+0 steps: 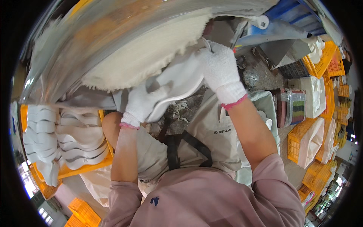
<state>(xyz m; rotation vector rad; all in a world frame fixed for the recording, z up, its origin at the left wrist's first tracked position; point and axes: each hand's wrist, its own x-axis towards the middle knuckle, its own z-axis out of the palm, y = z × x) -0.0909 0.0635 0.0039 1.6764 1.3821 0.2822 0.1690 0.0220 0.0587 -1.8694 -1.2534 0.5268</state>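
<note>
White moulded sole piece [177,81] was held up against the fluffy white buffing wheel [140,56], which appeared blurred with spin beneath its metal guard [113,22]. The left hand [141,104], in a white knit glove, was closed around the lower end of the piece; the right hand [219,70], gloved alike, was clamped over the upper end, close beside the wheel face.

Risk assessment: glove fabric so near a turning wheel could snag, and uneven pressure could likely twist the piece out of both grips or mark its surface.

Surroundings: a beige apron [211,140] covered the lap. An orange crate [75,168] at the left carried stacked white pieces [72,140]. More orange crates [300,142] and a clear plastic tub [297,106] stood at the right on a dusty grey workshop floor [261,73].
</note>
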